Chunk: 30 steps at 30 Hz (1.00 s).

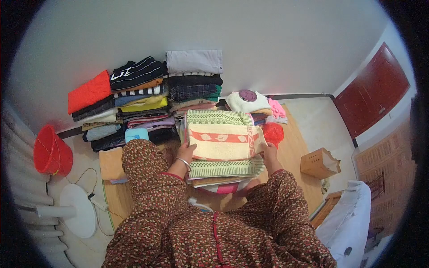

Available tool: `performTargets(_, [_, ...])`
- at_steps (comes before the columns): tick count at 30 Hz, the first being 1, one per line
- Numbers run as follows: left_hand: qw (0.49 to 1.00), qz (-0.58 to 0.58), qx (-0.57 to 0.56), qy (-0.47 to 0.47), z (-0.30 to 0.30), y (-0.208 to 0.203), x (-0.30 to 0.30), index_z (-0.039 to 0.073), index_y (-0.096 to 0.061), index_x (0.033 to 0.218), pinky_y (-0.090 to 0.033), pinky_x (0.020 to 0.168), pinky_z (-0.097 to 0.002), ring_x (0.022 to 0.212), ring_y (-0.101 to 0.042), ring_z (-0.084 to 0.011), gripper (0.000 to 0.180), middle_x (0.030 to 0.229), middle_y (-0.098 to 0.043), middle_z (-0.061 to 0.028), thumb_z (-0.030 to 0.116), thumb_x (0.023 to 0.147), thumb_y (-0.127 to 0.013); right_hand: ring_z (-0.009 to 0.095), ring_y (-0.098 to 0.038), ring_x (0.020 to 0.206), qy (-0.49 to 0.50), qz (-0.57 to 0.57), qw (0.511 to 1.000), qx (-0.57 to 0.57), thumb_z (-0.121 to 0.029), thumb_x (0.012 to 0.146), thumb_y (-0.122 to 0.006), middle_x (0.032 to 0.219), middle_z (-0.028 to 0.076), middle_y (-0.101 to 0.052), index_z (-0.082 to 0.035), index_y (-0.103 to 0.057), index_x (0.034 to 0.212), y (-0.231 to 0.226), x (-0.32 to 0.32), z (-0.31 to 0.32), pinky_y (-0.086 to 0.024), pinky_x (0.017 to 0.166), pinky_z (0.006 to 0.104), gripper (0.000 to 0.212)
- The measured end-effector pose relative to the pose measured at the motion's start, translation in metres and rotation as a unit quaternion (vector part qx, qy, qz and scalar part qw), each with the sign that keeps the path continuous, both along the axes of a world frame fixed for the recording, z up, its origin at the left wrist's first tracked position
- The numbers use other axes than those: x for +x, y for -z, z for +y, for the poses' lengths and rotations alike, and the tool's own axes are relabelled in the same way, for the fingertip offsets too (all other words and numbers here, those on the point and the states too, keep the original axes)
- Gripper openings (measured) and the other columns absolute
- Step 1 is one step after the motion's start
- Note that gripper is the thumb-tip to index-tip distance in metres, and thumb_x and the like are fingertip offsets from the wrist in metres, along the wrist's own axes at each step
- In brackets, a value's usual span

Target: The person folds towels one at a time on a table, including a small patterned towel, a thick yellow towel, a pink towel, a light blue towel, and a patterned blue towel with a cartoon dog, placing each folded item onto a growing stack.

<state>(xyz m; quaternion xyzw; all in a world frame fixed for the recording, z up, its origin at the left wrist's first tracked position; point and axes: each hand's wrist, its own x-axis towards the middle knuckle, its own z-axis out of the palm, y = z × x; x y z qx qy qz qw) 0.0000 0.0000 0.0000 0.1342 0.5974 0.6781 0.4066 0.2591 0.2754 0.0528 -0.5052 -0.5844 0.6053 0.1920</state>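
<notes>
Floral-patterned clothing occupies the lower centre of the frame, nearest the camera. At frame centre, we hold a folded cream-and-orange towel over a green-patterned towel, which tops a stack of folded cloth. Our left hand is clamped on the held towel's left edge; our right hand is clamped on its right edge. We note pale leaf shapes along its orange band. At upper left, a folded black garment carries bold white lettering. At right, a brown carton carries dark printed characters, too small for us to read.
</notes>
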Motion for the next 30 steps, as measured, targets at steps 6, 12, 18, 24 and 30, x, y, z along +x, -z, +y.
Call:
performTargets(6, [0.917, -0.372, 0.146, -0.003, -0.003, -0.041, -0.001, 0.002, -0.043, 0.123, -0.044, 0.087, -0.0438, 0.105, -0.053, -0.0306, 0.048, 0.117, -0.053, -0.0176, 0.023, 0.084, -0.059, 0.03, -0.051, 0.105, 0.075, 0.336, 0.909, -0.236, -0.016, 0.091, -0.042, 0.117, 0.016, -0.051, 0.001, -0.04, 0.123, -0.01, -0.009, -0.048, -0.041, 0.092, 0.0434, 0.036])
performTargets(12, [0.916, -0.379, 0.129, 0.019, -0.018, -0.034, -0.01, -0.001, -0.036, 0.127, -0.039, 0.095, -0.0445, 0.112, -0.048, -0.0313, 0.044, 0.125, -0.046, -0.017, 0.018, 0.089, -0.047, 0.028, -0.052, 0.103, 0.123, 0.3, 0.933, -0.153, -0.021, 0.092, -0.044, 0.116, 0.014, -0.051, 0.001, -0.04, 0.125, -0.018, -0.04, -0.061, -0.042, 0.091, 0.0403, 0.039])
performTargets(18, [0.914, -0.383, 0.129, 0.016, -0.023, -0.038, -0.01, -0.001, -0.034, 0.128, -0.039, 0.095, -0.0452, 0.113, -0.047, -0.0312, 0.045, 0.126, -0.046, -0.017, 0.02, 0.09, -0.046, 0.025, -0.049, 0.112, -0.033, 0.099, 0.951, 0.289, -0.009, 0.088, -0.047, 0.121, 0.012, -0.052, 0.0, -0.046, 0.124, -0.04, -0.077, -0.102, -0.037, 0.094, 0.0302, 0.036])
performTargets(24, [0.921, -0.374, 0.105, 0.014, -0.013, -0.051, 0.002, -0.001, -0.04, 0.125, -0.036, 0.098, -0.0425, 0.112, -0.048, -0.0301, 0.042, 0.124, -0.048, -0.0154, 0.02, 0.089, -0.047, 0.034, -0.036, 0.124, -0.238, -0.084, 0.815, 0.522, 0.003, 0.069, -0.056, 0.129, 0.018, -0.044, -0.008, -0.048, 0.123, -0.015, -0.078, -0.122, -0.027, 0.103, 0.0405, 0.056])
performTargets(30, [0.921, -0.368, 0.121, 0.027, -0.015, -0.042, -0.002, 0.0, -0.034, 0.128, -0.037, 0.097, -0.0452, 0.113, -0.048, -0.0314, 0.044, 0.125, -0.046, -0.0169, 0.021, 0.09, -0.045, 0.034, -0.034, 0.125, -0.235, -0.004, 0.838, 0.493, -0.002, 0.066, -0.064, 0.132, 0.015, -0.042, -0.01, -0.046, 0.125, -0.037, -0.094, -0.126, -0.024, 0.104, 0.0419, 0.063])
